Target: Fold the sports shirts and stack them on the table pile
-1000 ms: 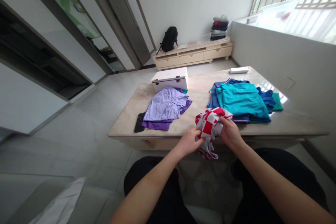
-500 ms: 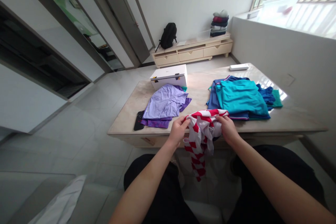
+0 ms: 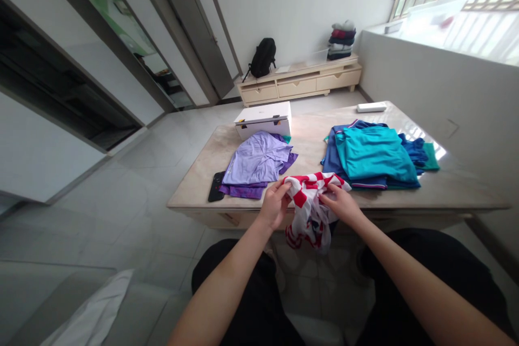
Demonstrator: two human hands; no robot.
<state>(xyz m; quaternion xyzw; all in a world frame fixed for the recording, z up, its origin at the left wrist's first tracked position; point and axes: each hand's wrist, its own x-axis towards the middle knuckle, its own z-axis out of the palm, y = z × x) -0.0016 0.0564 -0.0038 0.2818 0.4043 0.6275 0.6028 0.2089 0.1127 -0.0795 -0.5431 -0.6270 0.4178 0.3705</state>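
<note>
A red-and-white checkered shirt hangs bunched at the table's front edge, its lower part dangling below the tabletop. My left hand pinches its upper left side between thumb and fingers. On the right, my right hand is closed on the cloth near its upper right side, thumb pointing inward. Left of the shirt lies a pile of purple clothes with a lavender shirt on top. To the right, a teal garment tops a stack of blue clothes.
A black phone lies at the left of the marble-look table. Behind the lavender shirt stands a white box; a white case rests at the far right. A backpack and folded clothes sit on a low cabinet.
My right hand has moved inward along the shirt, toward my left hand. The hanging part has drawn up and bunched, so it dangles less far down.
</note>
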